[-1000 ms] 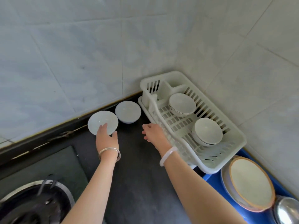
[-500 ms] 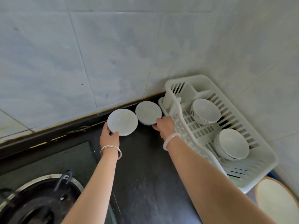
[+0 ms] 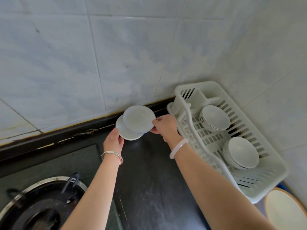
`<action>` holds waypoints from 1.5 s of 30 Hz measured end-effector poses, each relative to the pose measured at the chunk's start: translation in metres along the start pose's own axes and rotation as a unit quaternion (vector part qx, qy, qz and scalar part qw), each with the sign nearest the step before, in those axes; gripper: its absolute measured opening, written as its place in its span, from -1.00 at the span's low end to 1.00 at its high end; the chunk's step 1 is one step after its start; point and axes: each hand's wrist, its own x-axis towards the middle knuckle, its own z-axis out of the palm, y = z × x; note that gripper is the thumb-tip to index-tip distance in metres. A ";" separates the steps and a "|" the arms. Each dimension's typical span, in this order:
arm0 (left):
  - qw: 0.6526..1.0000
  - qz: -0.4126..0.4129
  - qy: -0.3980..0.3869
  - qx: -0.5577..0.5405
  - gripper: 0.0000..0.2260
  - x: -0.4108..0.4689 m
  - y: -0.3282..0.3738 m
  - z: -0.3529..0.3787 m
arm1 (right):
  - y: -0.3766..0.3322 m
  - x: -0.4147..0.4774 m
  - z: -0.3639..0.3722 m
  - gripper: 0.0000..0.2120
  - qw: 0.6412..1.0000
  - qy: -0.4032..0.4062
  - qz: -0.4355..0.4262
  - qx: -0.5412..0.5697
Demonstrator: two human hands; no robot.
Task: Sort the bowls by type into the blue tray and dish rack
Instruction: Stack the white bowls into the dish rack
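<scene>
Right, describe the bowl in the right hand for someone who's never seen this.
Find the white plastic dish rack in the tiled corner; just left of it, over the black counter, two shallow pale bowls overlap. Take the upper bowl, pinched at its edge by the right hand. Unlike the plain white lower bowl the left hand holds, its rim looks bluish.

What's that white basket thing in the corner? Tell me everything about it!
It is a white dish rack, plastic by its look, long with rounded corners. Floor and walls are slotted, a curved rail runs along its left side, and a small walled compartment sits at the far end. It stands flat on the dark counter in the tiled corner. Inside rest the far bowls and the near bowls, all white. The right hand is close beside it; whether it touches, I cannot tell.
</scene>
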 end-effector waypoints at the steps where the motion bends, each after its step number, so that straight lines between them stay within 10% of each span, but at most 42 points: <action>1: 1.000 -0.014 0.009 -0.018 -0.90 0.001 0.001 0.000 | -0.001 -0.001 0.004 -0.79 1.000 -0.003 -0.003 -0.014; 13: 0.999 0.003 -0.034 0.037 -0.68 0.014 0.011 -0.005 | -0.004 -0.003 0.023 -0.86 0.990 -0.019 -0.011 -0.142; 25: 0.994 -0.045 -0.072 0.070 -0.64 0.022 0.022 -0.006 | 0.006 -0.002 0.017 -0.66 0.981 -0.159 0.084 0.069; 45: 0.909 -0.063 -0.341 0.231 -0.62 -0.123 -0.007 0.155 | 0.034 -0.074 -0.204 -0.74 0.979 0.046 0.082 0.181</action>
